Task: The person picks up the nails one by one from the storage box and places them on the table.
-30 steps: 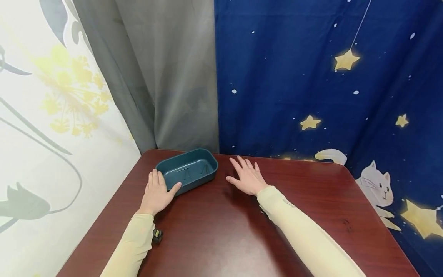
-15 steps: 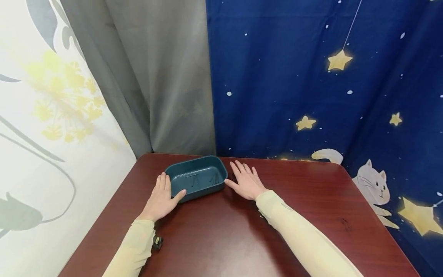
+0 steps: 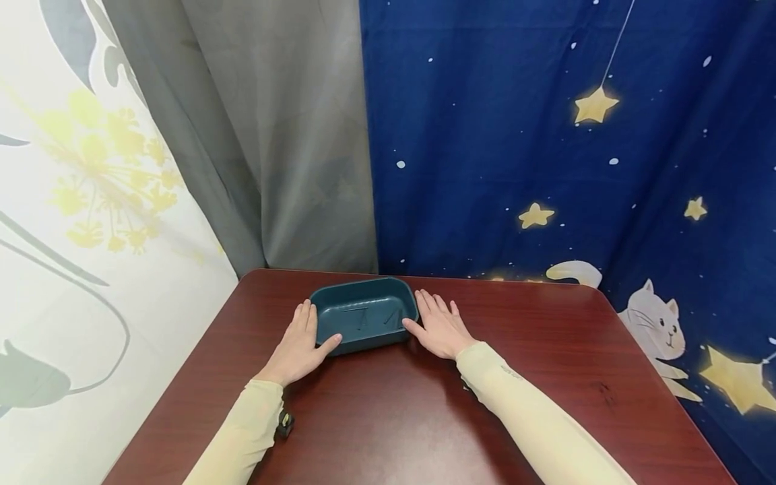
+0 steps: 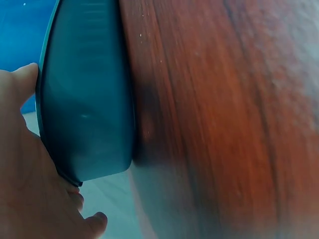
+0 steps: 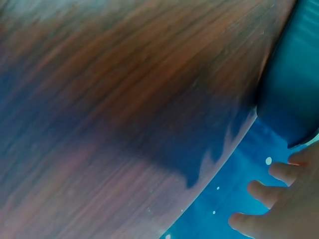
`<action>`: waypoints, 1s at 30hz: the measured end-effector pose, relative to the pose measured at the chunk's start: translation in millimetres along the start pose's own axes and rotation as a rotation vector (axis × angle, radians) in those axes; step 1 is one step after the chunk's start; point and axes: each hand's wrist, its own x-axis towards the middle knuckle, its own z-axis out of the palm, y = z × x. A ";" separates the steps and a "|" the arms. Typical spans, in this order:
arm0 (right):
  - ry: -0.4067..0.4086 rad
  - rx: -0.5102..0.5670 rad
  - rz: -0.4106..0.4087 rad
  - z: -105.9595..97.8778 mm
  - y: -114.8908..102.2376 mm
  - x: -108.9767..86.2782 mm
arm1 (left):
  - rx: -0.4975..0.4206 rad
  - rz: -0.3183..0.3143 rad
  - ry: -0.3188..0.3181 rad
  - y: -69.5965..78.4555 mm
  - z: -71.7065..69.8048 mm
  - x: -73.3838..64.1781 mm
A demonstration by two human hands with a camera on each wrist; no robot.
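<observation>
A dark teal oblong plastic bin (image 3: 370,342) stands near the back edge of the table. Thin dark marks or sticks show on its floor; I cannot tell which. My left hand (image 3: 297,350) lies along the bin's left end, fingers straight, thumb at the front rim. At the right end is my right hand (image 3: 441,330), its fingers extended and thumb at the front right corner. In the left wrist view the thumb touches the rim of the bin (image 4: 84,89). The right wrist view shows spread fingertips beside the bin (image 5: 291,84).
The reddish-brown table (image 3: 388,417) extends in front of the bin and to the right. Behind it hang a grey curtain (image 3: 315,148) and a blue star-patterned curtain (image 3: 473,148). A white patterned curtain (image 3: 73,283) borders the left side.
The bin has slid to the right along the table, with my left hand moving along at its left end. My right hand, earlier apart from the bin, is now against its right end.
</observation>
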 end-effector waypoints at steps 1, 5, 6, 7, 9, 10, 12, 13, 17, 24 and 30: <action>0.003 -0.005 -0.001 -0.3 1.5 -1.4 | 0.004 0.003 -0.005 1.6 0.8 1.2; 0.018 -0.006 0.000 -0.6 8.5 -6.2 | -0.001 0.020 -0.026 10.7 2.3 4.7; 0.023 -0.006 0.002 -0.3 10.2 -7.2 | 0.001 0.020 -0.032 12.6 2.6 5.7; 0.030 -0.003 0.003 -0.5 11.9 -8.6 | -0.002 0.022 -0.037 14.8 2.5 6.5; 0.038 -0.001 0.009 -1.3 14.7 -10.8 | -0.002 0.033 -0.038 17.7 2.8 8.6; 0.041 -0.005 0.011 -2.0 15.9 -12.0 | -0.002 0.041 -0.036 18.7 3.1 9.8; 0.048 -0.001 0.013 -3.9 18.1 -14.2 | 0.003 0.057 -0.035 19.9 4.6 13.0; 0.051 0.000 0.015 -4.7 19.5 -15.4 | 0.000 0.068 -0.032 20.7 5.5 14.5; 0.071 0.007 0.025 -4.1 27.3 -21.8 | -0.006 0.094 -0.037 26.9 9.7 18.5; 0.103 -0.028 0.042 -4.1 36.9 -41.2 | -0.016 0.102 -0.052 41.0 16.5 19.6; 0.118 -0.066 0.049 -8.6 42.1 -59.4 | -0.008 0.112 -0.054 52.8 21.6 18.9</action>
